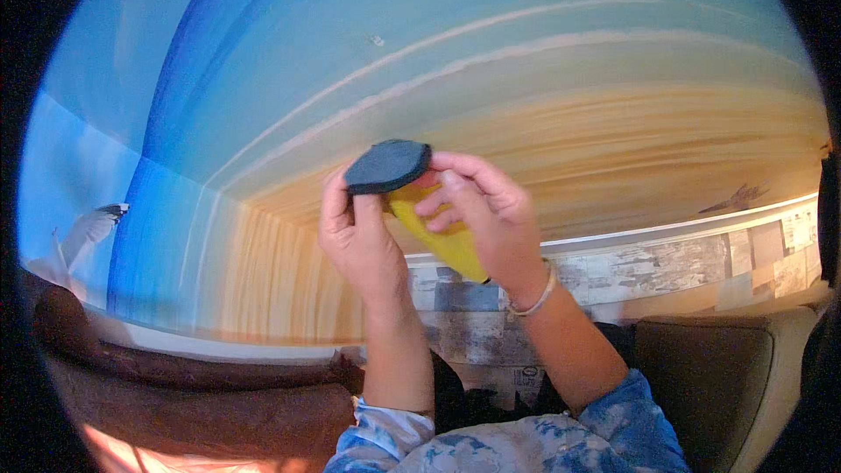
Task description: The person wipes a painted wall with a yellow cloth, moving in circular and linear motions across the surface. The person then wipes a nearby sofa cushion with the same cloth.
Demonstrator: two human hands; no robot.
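A dark blue-grey fabric piece (387, 167) with a black edge is held up in front of me. My left hand (364, 230) grips its left end, thumb in front. At its right corner, my right hand (486, 210) pinches the edge between thumb and forefinger. A yellow piece (453, 251), apparently fabric with a dark tip, hangs below and is partly hidden by my right fingers. Whether the yellow and dark pieces are joined cannot be told. A light bracelet (537, 289) circles my right wrist.
A wall painted as a beach and sea (525, 98) rises ahead. A brown sofa (217, 414) stands at the left, and a dark cushioned seat (703, 368) at the right. Patchwork-patterned flooring (631, 276) runs along the wall's foot.
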